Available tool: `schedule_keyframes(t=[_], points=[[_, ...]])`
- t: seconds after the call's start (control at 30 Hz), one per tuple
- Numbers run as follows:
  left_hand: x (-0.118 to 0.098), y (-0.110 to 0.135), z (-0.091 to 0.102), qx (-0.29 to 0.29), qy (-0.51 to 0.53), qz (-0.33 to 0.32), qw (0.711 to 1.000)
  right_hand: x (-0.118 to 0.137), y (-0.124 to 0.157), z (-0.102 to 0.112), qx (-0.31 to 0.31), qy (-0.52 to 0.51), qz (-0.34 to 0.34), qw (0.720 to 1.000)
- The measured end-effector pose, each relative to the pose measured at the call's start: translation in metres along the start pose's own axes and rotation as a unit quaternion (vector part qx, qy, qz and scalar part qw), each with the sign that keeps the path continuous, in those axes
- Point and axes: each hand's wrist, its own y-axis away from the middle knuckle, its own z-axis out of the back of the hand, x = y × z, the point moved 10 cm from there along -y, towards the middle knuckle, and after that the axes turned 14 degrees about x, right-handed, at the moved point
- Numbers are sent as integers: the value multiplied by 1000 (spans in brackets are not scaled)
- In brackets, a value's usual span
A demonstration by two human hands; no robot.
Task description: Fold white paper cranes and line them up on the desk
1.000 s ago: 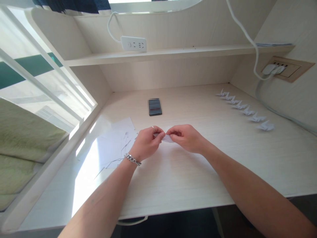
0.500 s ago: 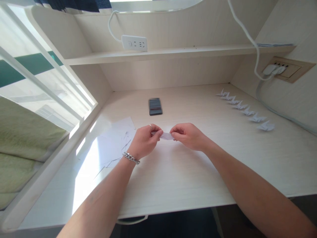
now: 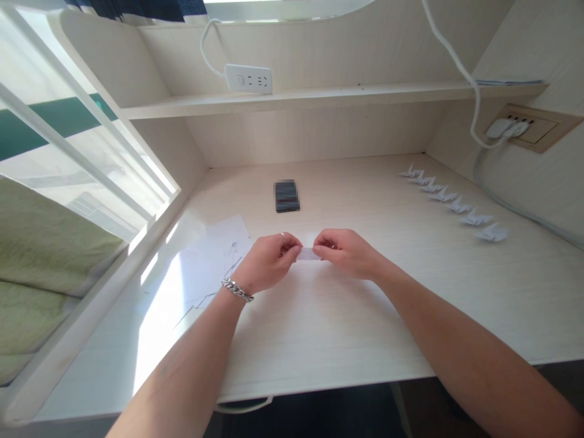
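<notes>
A small folded piece of white paper [image 3: 309,253] is stretched between my two hands, just over the desk. My left hand [image 3: 270,260], with a ring and a chain bracelet, pinches its left end. The other end is pinched by my right hand [image 3: 345,252]. Both ends of the paper are hidden behind the fingers. White paper sheets [image 3: 207,249] lie on the desk left of my left hand. To the right stands a slanting row of several white paper cranes [image 3: 472,218].
A dark, blurred phone-like object [image 3: 286,196] lies beyond my hands. A white power strip [image 3: 249,79] rests on the shelf [image 3: 319,96]. At right, a white cable [image 3: 477,103] hangs near a wall socket [image 3: 538,128]. Bars and a green cushion border the left side.
The folded paper has turned slightly and now shows a flatter, straighter strip. Both hands have shifted slightly and still pinch it.
</notes>
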Motion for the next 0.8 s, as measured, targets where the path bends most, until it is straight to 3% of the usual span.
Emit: schedule_keyframes(t=[0.13,0.23,0.4,0.5,0.63,0.8], points=[[3,2,4,14,-16,19,1000,-2,0,1,3,2,-6,1000],[14,3,14,-11,-4,37,999,-4,0,6,-14,-6,-8,1000],[41,3,24,-81,207,54,973,-13,-1,16,-67,-77,-14,995],[36,0,11,-61,313,34,947,-18,-2,16,-97,-150,-8,984],[17,-7,-14,17,321,11,947,-20,-4,9,-100,-227,9,969],[17,-9,-13,-15,248,8,969,-15,-5,0,-68,-175,1,982]])
